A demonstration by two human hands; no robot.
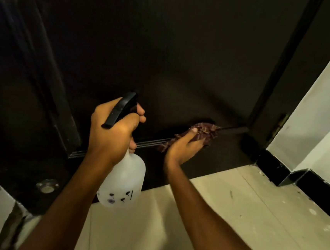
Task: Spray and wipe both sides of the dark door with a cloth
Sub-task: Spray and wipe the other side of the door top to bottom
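The dark door [167,54] fills most of the head view, seen from above down to its bottom edge. My left hand [113,132] grips a white spray bottle [124,179] by its black trigger head, fingers wrapped around the neck, nozzle toward the door. To its right, my right hand [184,145] presses a reddish patterned cloth [204,130] flat against a grooved strip low on the door. The cloth bunches past my fingertips toward the door's right edge.
A pale tiled floor [232,212] lies below the door. A white wall [326,112] with a black skirting board [277,168] stands at the right. A round metal fitting [47,186] sits low at the left. The dark door frame [281,75] runs up the right side.
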